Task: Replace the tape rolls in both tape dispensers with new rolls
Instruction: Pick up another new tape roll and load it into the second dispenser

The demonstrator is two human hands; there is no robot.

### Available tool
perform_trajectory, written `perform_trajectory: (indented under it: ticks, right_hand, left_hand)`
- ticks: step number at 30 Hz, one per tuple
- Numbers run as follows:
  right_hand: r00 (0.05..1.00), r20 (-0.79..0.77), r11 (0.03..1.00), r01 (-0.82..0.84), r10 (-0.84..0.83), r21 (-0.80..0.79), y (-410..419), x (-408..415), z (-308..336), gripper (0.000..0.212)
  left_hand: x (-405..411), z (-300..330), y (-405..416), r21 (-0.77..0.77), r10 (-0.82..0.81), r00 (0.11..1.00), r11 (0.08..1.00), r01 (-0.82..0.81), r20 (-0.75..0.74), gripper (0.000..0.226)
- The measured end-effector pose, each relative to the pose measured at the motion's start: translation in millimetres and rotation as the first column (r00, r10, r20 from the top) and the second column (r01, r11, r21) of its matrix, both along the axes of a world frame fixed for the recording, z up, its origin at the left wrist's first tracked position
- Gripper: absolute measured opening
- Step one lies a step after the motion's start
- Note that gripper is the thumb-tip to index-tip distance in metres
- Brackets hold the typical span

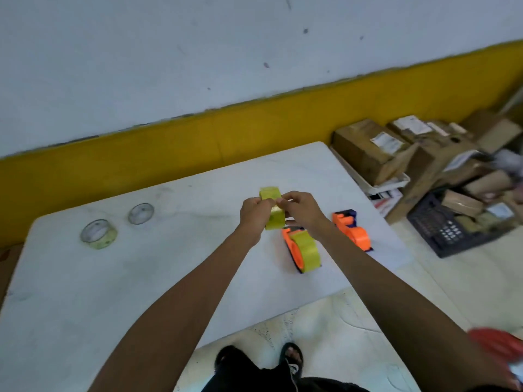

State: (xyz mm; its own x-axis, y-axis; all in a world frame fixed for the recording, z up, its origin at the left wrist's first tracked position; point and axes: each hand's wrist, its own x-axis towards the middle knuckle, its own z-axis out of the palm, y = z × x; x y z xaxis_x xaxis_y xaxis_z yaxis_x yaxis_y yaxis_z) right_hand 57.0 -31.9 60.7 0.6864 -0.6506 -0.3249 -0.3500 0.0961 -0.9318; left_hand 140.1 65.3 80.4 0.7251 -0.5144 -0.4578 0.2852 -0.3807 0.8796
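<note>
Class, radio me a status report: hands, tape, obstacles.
Left hand and right hand both on yellow roll, above table. Near dispenser loaded; far dispenser empty. Nothing in the way.

No legible text, brand, number or sign appears in the head view. White labels (387, 142) are affixed to the cardboard boxes (365, 149) stacked at the right, but their print is too small and blurred to read.
</note>
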Motion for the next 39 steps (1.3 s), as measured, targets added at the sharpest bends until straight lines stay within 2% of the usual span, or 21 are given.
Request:
perform_trajectory:
  ticks: [7,12,18,22,30,34,39]
  right_hand:
    - [0.985,-0.024,0.984,0.171,-0.170,0.042,-53.4,-77.4,-5.8,0.015]
    - [0.962,-0.078,0.964,0.264,-0.262,0.016,-88.0,-113.7,-18.1,0.013]
    - [0.924,-0.142,0.933,0.361,-0.355,0.015,-127.7,-137.4,-23.1,0.021]
    - [0.898,-0.180,0.910,0.413,-0.401,0.033,-149.6,-139.0,-26.9,0.023]
    - [0.863,-0.256,0.894,0.448,-0.437,-0.017,-185.2,-129.3,-25.0,0.020]
    - [0.871,-0.290,0.912,0.411,-0.397,-0.016,-200.2,-133.3,-22.8,0.023]
    - [0.907,-0.267,0.939,0.342,-0.326,0.016,-219.3,-143.2,-29.2,0.022]
  left_hand:
    - [-58.7,-14.9,-72.7,0.030,-0.169,0.985,0.985,0.170,-0.041,0.020]
    - [-89.1,-21.9,-114.1,0.049,-0.265,0.963,0.962,0.267,-0.040,0.021]
    - [-108.8,-33.0,-162.0,0.055,-0.346,0.935,0.935,0.351,-0.082,0.011]
    - [-107.4,-44.6,-191.3,0.057,-0.388,0.917,0.917,0.394,-0.095,0.016]
    - [-99.3,-59.7,-236.0,0.045,-0.416,0.900,0.904,0.425,-0.129,0.014]
    - [-103.7,-64.7,-249.1,0.046,-0.396,0.903,0.912,0.408,-0.165,0.013]
    - [-113.5,-71.1,-259.7,0.070,-0.359,0.913,0.923,0.378,-0.195,0.030]
